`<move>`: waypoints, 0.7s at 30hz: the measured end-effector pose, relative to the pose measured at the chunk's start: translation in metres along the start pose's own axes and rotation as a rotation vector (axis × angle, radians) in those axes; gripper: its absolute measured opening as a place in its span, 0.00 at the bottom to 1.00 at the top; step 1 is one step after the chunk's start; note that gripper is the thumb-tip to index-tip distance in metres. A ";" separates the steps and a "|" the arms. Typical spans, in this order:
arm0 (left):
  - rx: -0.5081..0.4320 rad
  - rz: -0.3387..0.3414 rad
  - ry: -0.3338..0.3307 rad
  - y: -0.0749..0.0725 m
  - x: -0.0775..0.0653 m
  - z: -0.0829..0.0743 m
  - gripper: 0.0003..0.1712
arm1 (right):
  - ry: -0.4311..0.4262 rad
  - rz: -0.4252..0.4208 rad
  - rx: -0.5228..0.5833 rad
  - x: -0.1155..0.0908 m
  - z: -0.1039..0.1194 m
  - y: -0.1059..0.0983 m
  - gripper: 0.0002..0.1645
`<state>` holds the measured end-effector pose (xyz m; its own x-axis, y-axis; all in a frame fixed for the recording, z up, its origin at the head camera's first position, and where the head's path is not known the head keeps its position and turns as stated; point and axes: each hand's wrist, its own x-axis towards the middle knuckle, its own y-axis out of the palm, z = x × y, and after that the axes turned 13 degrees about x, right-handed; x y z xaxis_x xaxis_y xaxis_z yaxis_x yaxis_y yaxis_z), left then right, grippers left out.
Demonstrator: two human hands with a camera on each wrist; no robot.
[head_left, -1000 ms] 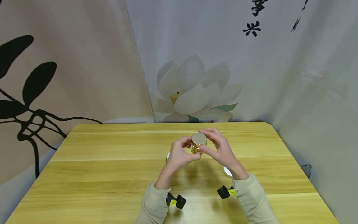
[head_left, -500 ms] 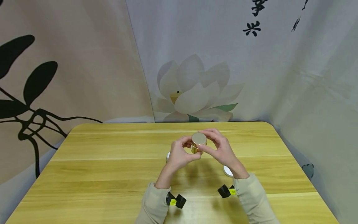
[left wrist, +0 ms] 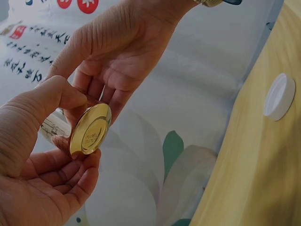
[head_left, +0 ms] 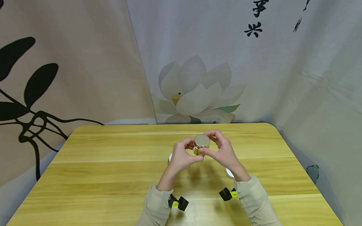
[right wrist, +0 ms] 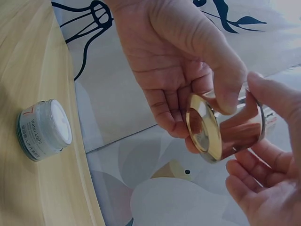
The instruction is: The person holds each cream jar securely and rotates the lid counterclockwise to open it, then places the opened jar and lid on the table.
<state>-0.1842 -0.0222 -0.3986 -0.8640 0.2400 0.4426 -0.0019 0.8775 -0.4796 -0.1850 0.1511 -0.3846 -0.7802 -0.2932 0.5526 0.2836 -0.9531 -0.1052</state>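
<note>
A shiny gold cosmetic jar (head_left: 201, 145) with a flat, pale top is held upright above the table between both hands. My left hand (head_left: 182, 156) grips its lower part, thumb in front and fingers round the far left side. The jar's gold base (left wrist: 91, 132), with small stamped lettering, faces the left wrist camera. Thumb and fingertips of my right hand (head_left: 222, 151) pinch the upper, lid end from the right. On the table beyond the left hand stands a glass cream jar (right wrist: 44, 129) labelled "Water Light", its top white. A white screw cap (left wrist: 280, 96) lies near the right wrist.
The wooden table (head_left: 113, 175) reaches back to a printed fabric backdrop (head_left: 198, 88) with a lotus and black characters. Small black camera mounts hang beneath both sleeves. In the head view, the left hand partly hides the glass jar and the right forearm overlaps the white cap.
The right fingertips have shifted slightly round the top of the gold jar, which sits a touch farther right. The left hand keeps nearly the same place.
</note>
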 end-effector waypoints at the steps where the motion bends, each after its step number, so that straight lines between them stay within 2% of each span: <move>1: 0.003 -0.005 0.005 0.000 0.000 0.001 0.20 | -0.002 0.006 -0.001 0.000 0.000 0.000 0.26; 7: 0.021 -0.029 0.034 0.001 -0.001 0.004 0.21 | 0.034 0.042 -0.003 -0.002 -0.001 -0.002 0.28; 12: -0.002 -0.006 -0.005 0.000 -0.001 0.001 0.21 | 0.055 0.018 -0.002 -0.001 -0.002 0.000 0.31; 17: -0.009 0.004 -0.035 0.000 0.000 0.000 0.21 | 0.046 -0.008 0.001 0.001 0.000 0.001 0.25; 21: -0.002 0.006 -0.050 -0.001 0.000 -0.002 0.21 | 0.045 0.017 -0.007 0.000 0.000 0.000 0.23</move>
<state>-0.1831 -0.0217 -0.3966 -0.8880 0.2240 0.4017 0.0039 0.8770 -0.4804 -0.1851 0.1512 -0.3840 -0.7996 -0.3125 0.5129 0.2934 -0.9484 -0.1204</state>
